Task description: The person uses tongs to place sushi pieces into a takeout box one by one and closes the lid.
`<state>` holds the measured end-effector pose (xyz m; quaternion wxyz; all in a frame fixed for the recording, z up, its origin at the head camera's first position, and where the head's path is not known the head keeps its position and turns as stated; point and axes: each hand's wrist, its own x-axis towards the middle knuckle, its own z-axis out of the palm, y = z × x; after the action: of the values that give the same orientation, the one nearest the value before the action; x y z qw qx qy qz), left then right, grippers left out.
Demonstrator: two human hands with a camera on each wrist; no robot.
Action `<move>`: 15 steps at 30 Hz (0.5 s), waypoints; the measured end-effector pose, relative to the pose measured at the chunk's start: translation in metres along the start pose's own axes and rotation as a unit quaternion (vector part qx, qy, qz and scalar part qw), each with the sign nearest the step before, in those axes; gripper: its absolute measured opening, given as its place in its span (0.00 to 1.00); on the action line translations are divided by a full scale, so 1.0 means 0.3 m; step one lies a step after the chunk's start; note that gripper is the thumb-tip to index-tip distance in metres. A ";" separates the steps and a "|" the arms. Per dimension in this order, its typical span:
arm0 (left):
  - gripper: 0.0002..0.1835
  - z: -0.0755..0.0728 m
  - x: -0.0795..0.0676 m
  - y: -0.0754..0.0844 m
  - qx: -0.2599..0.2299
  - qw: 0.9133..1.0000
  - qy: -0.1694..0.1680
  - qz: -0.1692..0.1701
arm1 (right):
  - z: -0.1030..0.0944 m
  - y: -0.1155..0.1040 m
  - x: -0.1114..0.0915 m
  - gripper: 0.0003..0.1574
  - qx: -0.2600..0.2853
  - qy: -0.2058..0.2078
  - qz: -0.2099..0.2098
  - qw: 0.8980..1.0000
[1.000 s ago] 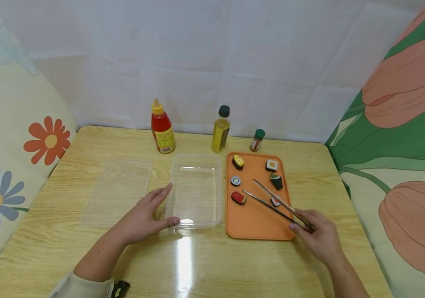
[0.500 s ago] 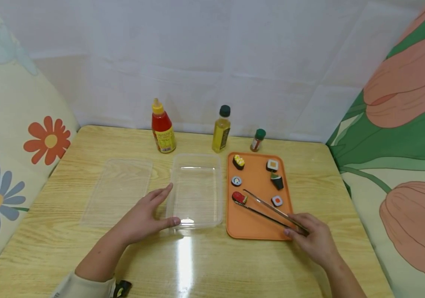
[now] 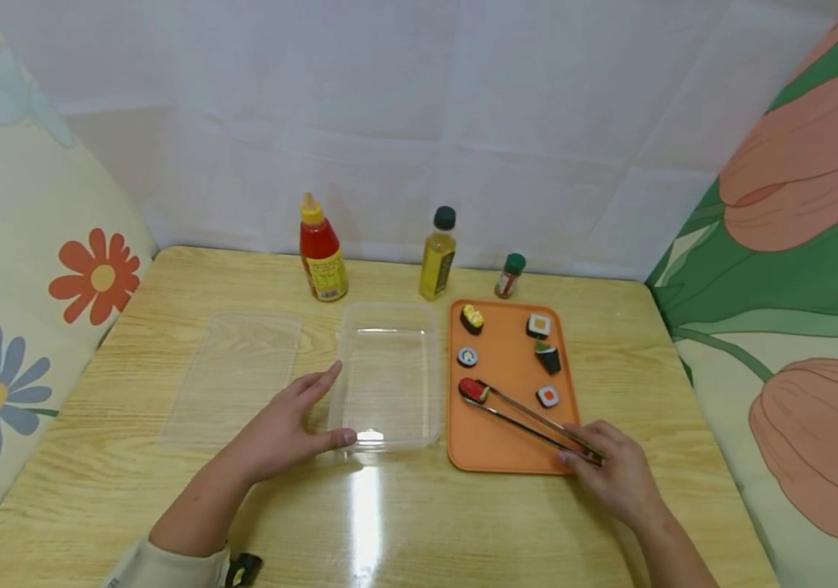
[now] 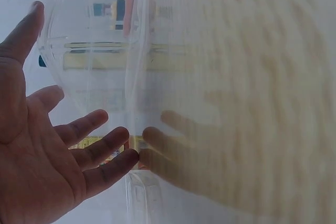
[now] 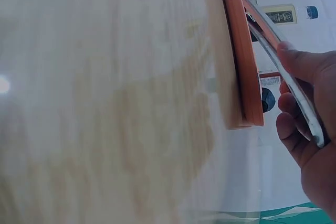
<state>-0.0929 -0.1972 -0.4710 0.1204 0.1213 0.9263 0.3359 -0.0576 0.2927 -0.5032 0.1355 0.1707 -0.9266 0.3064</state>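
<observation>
My right hand (image 3: 617,469) holds metal tongs (image 3: 522,424) low over the orange tray (image 3: 500,452). The tong tips lie on either side of a red-topped sushi piece (image 3: 471,389) at the tray's left edge. In the right wrist view, thumb and fingers press the tongs (image 5: 273,53) from both sides. Beside the clear plastic container (image 3: 390,384), my left hand (image 3: 283,433) is spread, fingers at its left wall and thumb by the front corner. The left wrist view shows that hand (image 4: 52,166) with extended fingers and nothing gripped; firm contact is unclear.
Several other sushi pieces sit on the tray, including a rice roll (image 3: 547,396) and a dark cone (image 3: 548,358). A clear lid (image 3: 242,376) lies left of the container. Behind stand a red sauce bottle (image 3: 323,261), an oil bottle (image 3: 437,257) and a spice jar (image 3: 510,276).
The tongs moved left and down across the tray to the red-topped sushi, and their tips closed in around it. The rice roll beneath them came into full view. My left hand stayed put.
</observation>
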 end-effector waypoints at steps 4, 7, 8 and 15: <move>0.60 0.001 -0.002 -0.001 -0.004 1.000 -0.001 -0.002 | 0.003 -0.005 0.003 0.25 -0.012 0.004 -0.007 1.000; 0.60 0.002 -0.001 -0.002 -0.005 1.000 0.000 -0.001 | 0.005 -0.007 0.005 0.24 -0.015 0.012 -0.016 1.000; 0.60 0.002 0.000 -0.002 -0.006 1.000 0.000 0.000 | 0.006 -0.007 0.005 0.24 -0.013 0.015 -0.020 1.000; 0.60 0.005 0.005 -0.006 -0.010 1.000 0.000 0.002 | 0.006 -0.006 0.007 0.23 -0.004 0.030 -0.039 0.999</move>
<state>-0.0942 -0.1972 -0.4736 0.1208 0.1215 0.9226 0.3456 -0.0590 0.2897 -0.5029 0.1755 0.1971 -0.9160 0.3023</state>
